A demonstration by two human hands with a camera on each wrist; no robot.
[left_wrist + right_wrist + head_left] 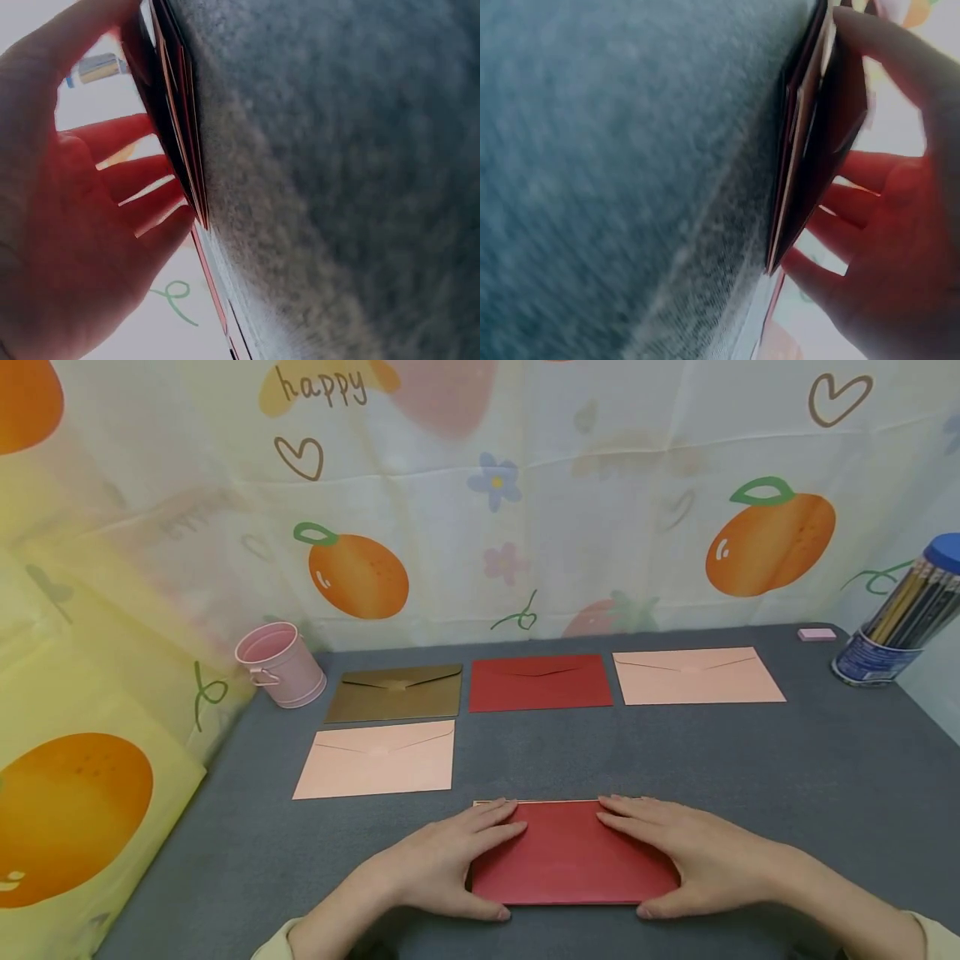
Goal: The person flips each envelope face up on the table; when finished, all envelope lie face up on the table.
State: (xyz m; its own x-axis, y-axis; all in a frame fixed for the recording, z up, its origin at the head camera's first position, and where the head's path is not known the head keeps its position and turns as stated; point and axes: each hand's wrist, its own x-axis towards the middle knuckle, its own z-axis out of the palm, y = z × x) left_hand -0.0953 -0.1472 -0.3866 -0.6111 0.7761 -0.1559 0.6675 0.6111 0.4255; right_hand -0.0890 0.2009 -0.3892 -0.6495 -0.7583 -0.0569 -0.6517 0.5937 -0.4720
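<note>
A red envelope [573,856] lies on top of a stack of envelopes near the front of the table, its long side running left to right. At its left end, my left hand [457,860] grips it with fingertips over the far edge and thumb at the near edge. My right hand [712,856] holds the right end the same way. In the right wrist view, the stacked envelopes [795,150] show reddish and pale edges, with a dark gap beneath the top one. The left wrist view shows the layered envelope edges [187,142] fanned slightly apart beside the fingers.
Behind the stack lie a brown envelope [393,696], another red envelope [540,685] and two pale pink envelopes, one at right [697,681], one at left [378,764]. A pink bucket [277,664], a pencil tub [892,627] and an eraser [816,634] stand toward the back.
</note>
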